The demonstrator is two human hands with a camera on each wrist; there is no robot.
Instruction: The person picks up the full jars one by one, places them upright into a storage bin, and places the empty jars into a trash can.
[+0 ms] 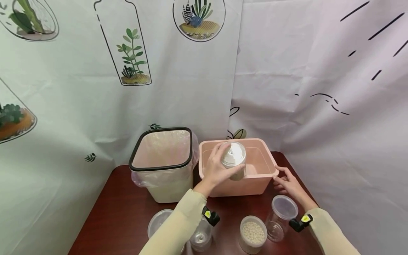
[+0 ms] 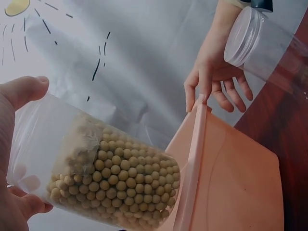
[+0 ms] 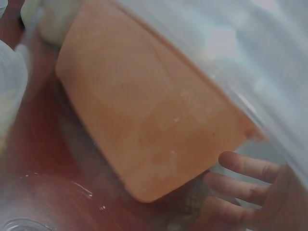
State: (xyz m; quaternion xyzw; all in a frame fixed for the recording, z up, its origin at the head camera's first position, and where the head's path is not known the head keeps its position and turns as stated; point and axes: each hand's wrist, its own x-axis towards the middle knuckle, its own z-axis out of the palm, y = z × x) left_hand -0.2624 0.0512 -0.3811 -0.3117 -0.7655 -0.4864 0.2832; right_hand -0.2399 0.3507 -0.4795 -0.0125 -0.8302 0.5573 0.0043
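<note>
My left hand (image 1: 217, 169) grips a clear lidded jar (image 1: 234, 155) above the pink bin (image 1: 236, 187), its thumb and fingers around the lid end. Seen from the left wrist, the jar lies tilted, partly filled with round tan beans (image 2: 120, 178); its lower end is close to the bin's rim (image 2: 195, 159). At the bin's front right corner, my right hand (image 1: 290, 185) pinches the rim between thumb and index finger, while the other fingers hang loosely outside. A clear jar with a translucent lid (image 1: 284, 207) stands just below that hand and blurs part of the right wrist view.
Left of the pink bin stands a pale trash bin (image 1: 172, 187) with a black rim and plastic liner. Near the front are a jar of white balls (image 1: 253, 232), a clear jar (image 1: 201, 236) and another round lidded container (image 1: 158, 220) partly behind the left sleeve. A curtain (image 1: 271, 78) hangs behind the dark table (image 1: 105, 212).
</note>
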